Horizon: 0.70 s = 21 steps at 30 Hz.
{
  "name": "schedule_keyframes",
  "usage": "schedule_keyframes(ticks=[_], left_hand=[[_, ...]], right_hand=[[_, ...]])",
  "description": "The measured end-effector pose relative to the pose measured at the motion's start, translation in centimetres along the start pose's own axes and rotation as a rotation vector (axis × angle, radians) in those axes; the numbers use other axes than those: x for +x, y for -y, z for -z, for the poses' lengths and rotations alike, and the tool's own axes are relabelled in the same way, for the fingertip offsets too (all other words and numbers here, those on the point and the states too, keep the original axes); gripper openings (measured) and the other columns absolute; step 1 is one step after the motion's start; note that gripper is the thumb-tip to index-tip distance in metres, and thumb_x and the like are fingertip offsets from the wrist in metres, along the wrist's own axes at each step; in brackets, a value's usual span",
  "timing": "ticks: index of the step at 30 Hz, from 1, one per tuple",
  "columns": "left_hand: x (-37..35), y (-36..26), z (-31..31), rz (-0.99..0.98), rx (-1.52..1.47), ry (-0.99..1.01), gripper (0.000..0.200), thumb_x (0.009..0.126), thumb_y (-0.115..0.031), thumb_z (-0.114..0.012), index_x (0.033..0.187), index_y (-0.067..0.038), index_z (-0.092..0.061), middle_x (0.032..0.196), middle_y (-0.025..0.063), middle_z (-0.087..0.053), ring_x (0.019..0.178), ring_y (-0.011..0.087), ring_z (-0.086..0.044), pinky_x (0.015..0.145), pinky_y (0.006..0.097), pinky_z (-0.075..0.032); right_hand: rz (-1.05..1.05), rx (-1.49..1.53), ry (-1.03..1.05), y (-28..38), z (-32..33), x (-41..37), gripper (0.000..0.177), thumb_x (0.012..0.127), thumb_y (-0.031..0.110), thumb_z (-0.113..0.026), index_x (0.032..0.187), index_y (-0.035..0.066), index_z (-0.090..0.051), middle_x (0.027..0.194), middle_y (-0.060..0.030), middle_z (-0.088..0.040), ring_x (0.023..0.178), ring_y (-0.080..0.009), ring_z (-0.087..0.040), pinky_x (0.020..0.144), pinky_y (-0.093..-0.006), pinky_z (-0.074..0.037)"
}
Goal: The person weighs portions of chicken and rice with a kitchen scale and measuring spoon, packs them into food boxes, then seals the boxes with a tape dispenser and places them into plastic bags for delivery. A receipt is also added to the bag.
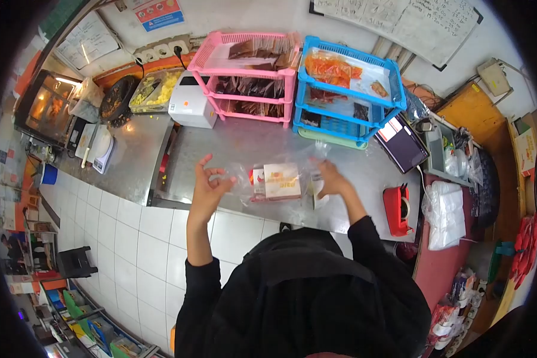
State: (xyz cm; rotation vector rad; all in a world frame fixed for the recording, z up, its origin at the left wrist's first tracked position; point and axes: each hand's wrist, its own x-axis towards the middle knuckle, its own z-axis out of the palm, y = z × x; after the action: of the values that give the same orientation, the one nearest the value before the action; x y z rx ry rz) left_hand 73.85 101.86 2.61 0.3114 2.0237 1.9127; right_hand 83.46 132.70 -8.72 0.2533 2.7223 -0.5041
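A clear plastic bag (243,179) lies on the steel counter in front of me, with a small white printed box (282,181) and a red-and-white packet (258,182) in or on it. My left hand (209,186) is at the bag's left side, its thumb and a finger close together near the plastic; whether they pinch it is too small to tell. On the right side, my right hand (334,181) is beside the bag, fingers bent and blurred. A pale paper slip (319,192) sits by its fingertips.
Pink tiered racks (246,73) and blue tiered racks (352,76) stand behind. A white printer (191,102) is back left. A tablet (401,143), a red tape dispenser (397,210) and wrapped plastic packs (444,215) are to the right. A knife and scale (103,156) are far left.
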Motion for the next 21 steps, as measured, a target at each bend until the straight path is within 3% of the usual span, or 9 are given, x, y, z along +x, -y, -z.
schedule_keyframes(ticks=[3, 5, 8, 11, 13, 15, 17, 19, 21], left_hand=[[-0.8, -0.4, -0.2, -0.037, 0.145, 0.057, 0.079, 0.066, -0.002, -0.066, 0.127, -0.003, -0.016, 0.090, 0.0099, -0.046, 0.061, 0.0078, -0.048, 0.056, 0.0186, -0.041], [-0.9, -0.3, 0.1, -0.034, 0.217, 0.056, 0.082, 0.066, -0.003, -0.066, 0.128, -0.003, -0.013, 0.087, 0.0089, -0.047, 0.061, 0.0074, -0.047, 0.057, 0.0190, -0.041], [-0.7, 0.6, 0.8, -0.042, 0.323, 0.058, 0.083, 0.069, -0.006, -0.064, 0.131, -0.005, -0.009, 0.079, 0.0057, -0.049, 0.058, 0.0072, -0.046, 0.056, 0.0194, -0.040], [-0.8, 1.1, 1.6, -0.048, 0.375, 0.063, 0.079, 0.074, -0.007, -0.060, 0.132, -0.008, -0.007, 0.071, 0.0026, -0.049, 0.057, 0.0074, -0.046, 0.055, 0.0199, -0.039], [-0.8, 0.8, 1.6, -0.035, 0.399, 0.072, 0.077, 0.075, -0.007, -0.059, 0.132, -0.008, -0.007, 0.068, 0.0016, -0.048, 0.057, 0.0073, -0.046, 0.055, 0.0203, -0.040], [-1.0, 0.0, 0.6, 0.055, -0.004, 0.222, 0.072, 0.077, -0.005, -0.055, 0.132, -0.009, -0.008, 0.071, 0.0017, -0.048, 0.060, 0.0074, -0.047, 0.056, 0.0212, -0.041], [-0.7, -0.8, -0.3, 0.077, -0.073, 0.288, 0.073, 0.076, -0.002, -0.054, 0.131, -0.008, -0.008, 0.076, 0.0024, -0.048, 0.061, 0.0080, -0.048, 0.057, 0.0215, -0.042], [-0.3, -1.1, -1.0, 0.082, -0.149, 0.352, 0.073, 0.075, 0.001, -0.054, 0.131, -0.007, -0.008, 0.080, 0.0030, -0.048, 0.063, 0.0085, -0.048, 0.058, 0.0219, -0.044], [0.2, -0.9, -1.3, 0.053, -0.178, 0.391, 0.074, 0.074, 0.004, -0.053, 0.131, -0.010, -0.008, 0.089, 0.0053, -0.046, 0.065, 0.0088, -0.049, 0.058, 0.0213, -0.043]], right_hand=[[-0.067, 0.054, -0.010, 1.4, -3.9, 0.1, 0.112, 0.039, 0.021, -0.081, 0.131, 0.012, -0.017, 0.131, -0.0172, -0.026, 0.122, -0.0398, -0.020, 0.095, -0.0473, -0.031], [0.011, -0.026, -0.307, 0.1, -7.1, 1.0, 0.098, 0.043, 0.019, -0.078, 0.126, 0.013, -0.027, 0.123, -0.0168, -0.035, 0.119, -0.0390, -0.023, 0.089, -0.0506, -0.034], [0.038, 0.060, -0.139, -3.3, -10.2, 2.0, 0.085, 0.045, 0.017, -0.075, 0.120, 0.010, -0.036, 0.116, -0.0175, -0.039, 0.110, -0.0374, -0.034, 0.086, -0.0472, -0.038], [-0.212, 0.143, -0.358, -3.6, -4.8, 0.4, 0.074, 0.048, 0.015, -0.072, 0.114, 0.008, -0.041, 0.114, -0.0177, -0.041, 0.101, -0.0350, -0.042, 0.084, -0.0431, -0.039], [-0.137, 0.357, -0.648, -4.2, 1.0, -1.8, 0.075, 0.048, 0.015, -0.071, 0.116, 0.007, -0.040, 0.111, -0.0151, -0.045, 0.100, -0.0294, -0.046, 0.085, -0.0377, -0.040], [0.277, 0.827, -0.550, -1.9, 8.3, -5.3, 0.078, 0.048, 0.017, -0.072, 0.118, 0.007, -0.039, 0.112, -0.0110, -0.045, 0.103, -0.0235, -0.046, 0.086, -0.0345, -0.038], [0.512, 0.978, -0.133, 2.6, 13.6, -8.3, 0.080, 0.049, 0.017, -0.073, 0.121, 0.007, -0.037, 0.113, -0.0075, -0.045, 0.105, -0.0188, -0.043, 0.088, -0.0298, -0.035], [0.953, 0.746, 0.166, 6.4, 14.7, -6.0, 0.079, 0.051, 0.014, -0.071, 0.121, 0.006, -0.037, 0.113, -0.0087, -0.045, 0.103, -0.0188, -0.044, 0.083, -0.0313, -0.039], [0.999, 0.638, 0.472, 9.8, 11.9, -1.6, 0.080, 0.052, 0.018, -0.072, 0.123, 0.009, -0.037, 0.112, -0.0074, -0.047, 0.103, -0.0174, -0.045, 0.082, -0.0297, -0.039]])
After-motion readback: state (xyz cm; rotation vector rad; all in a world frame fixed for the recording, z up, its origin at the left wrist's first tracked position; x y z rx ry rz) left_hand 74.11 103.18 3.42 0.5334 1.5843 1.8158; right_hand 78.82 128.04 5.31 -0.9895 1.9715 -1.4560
